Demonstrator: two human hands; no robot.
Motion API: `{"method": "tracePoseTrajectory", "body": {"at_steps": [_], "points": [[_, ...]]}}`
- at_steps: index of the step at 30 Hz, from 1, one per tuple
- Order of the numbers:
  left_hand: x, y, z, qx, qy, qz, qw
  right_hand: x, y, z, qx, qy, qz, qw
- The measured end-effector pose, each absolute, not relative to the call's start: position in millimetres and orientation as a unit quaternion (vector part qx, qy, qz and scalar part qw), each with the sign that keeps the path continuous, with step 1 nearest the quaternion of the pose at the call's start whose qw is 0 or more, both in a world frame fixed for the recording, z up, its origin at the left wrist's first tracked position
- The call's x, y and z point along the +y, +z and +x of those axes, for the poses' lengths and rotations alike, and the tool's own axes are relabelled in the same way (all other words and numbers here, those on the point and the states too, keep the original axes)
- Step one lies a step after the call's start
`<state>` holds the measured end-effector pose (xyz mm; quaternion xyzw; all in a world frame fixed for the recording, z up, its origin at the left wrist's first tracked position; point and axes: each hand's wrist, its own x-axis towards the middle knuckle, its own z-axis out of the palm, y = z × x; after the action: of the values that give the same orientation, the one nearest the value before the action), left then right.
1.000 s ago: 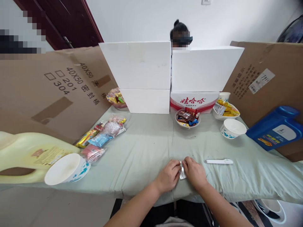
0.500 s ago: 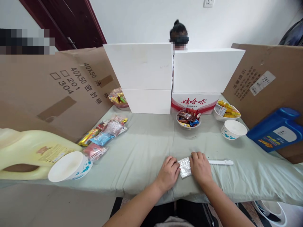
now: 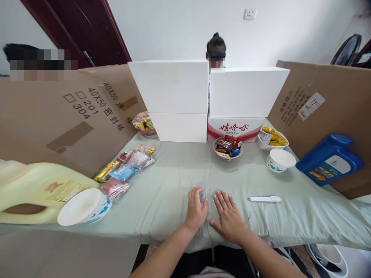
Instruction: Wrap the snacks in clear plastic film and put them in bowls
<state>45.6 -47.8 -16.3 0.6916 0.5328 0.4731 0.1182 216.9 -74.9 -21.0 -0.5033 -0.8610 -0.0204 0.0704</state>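
My right hand (image 3: 228, 217) lies flat on the cloth with its fingers stretched out. A thin shiny edge of the silvery packet (image 3: 215, 208) shows beside its fingers; the rest is hidden under the palm. Just to the left, my left hand (image 3: 196, 209) rests on the cloth, thumb apart from loosely bent fingers, with nothing seen in it. A slim white plastic tool (image 3: 265, 199), perhaps a small cutter, lies to the right of my right hand, apart from it.
Bagged snacks (image 3: 124, 172), a paper bowl (image 3: 79, 206) and a yellowish jug (image 3: 43, 189) stand left. Ahead are white boxes (image 3: 179, 100) and a candy bowl (image 3: 228, 148). At right are a paper cup (image 3: 280, 160), a yellow-snack bowl (image 3: 272, 139) and a blue bottle (image 3: 330, 160). A person sits behind the boxes.
Both hands have shifted left. My right hand has flattened over the silvery packet, which lay visible between both hands. My left hand has come off the packet. The view has tilted slightly.
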Motion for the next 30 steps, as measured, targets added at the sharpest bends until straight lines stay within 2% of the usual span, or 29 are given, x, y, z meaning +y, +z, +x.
{"method": "tracePoseTrajectory", "body": {"at_steps": [6,9,12,15,17,20,23,27,30], "points": [[-47.9,-25.6,41.9,0.539,0.464,0.688,0.149,-107.1,-16.4,221.7,-0.875,-0.022,-0.477,0.084],[-44.9,-31.3,40.8,0.541,0.456,0.688,0.161,-127.6,-19.8,238.1,-0.909,-0.040,-0.404,0.099],[-41.7,-35.0,40.4,0.536,0.451,0.693,0.170,-123.0,-5.6,272.2,-0.926,-0.003,-0.351,0.137],[-39.9,-35.4,40.6,0.530,0.446,0.698,0.180,-79.2,40.2,325.1,-0.841,-0.027,-0.505,0.191],[-39.5,-34.3,40.8,0.530,0.436,0.703,0.188,-34.0,79.0,366.3,-0.734,-0.115,-0.647,0.170],[-39.1,-32.1,41.0,0.529,0.413,0.716,0.192,31.1,119.1,422.2,-0.649,-0.165,-0.723,0.169],[-38.1,-30.2,40.7,0.519,0.401,0.730,0.191,69.6,120.6,455.5,-0.631,-0.154,-0.749,0.129],[-35.5,-23.9,41.3,0.499,0.397,0.744,0.200,78.1,99.0,463.3,-0.657,-0.115,-0.743,0.061],[-39.5,-13.0,44.7,0.494,0.398,0.746,0.202,63.0,87.8,449.3,-0.665,-0.133,-0.732,0.062]]}}
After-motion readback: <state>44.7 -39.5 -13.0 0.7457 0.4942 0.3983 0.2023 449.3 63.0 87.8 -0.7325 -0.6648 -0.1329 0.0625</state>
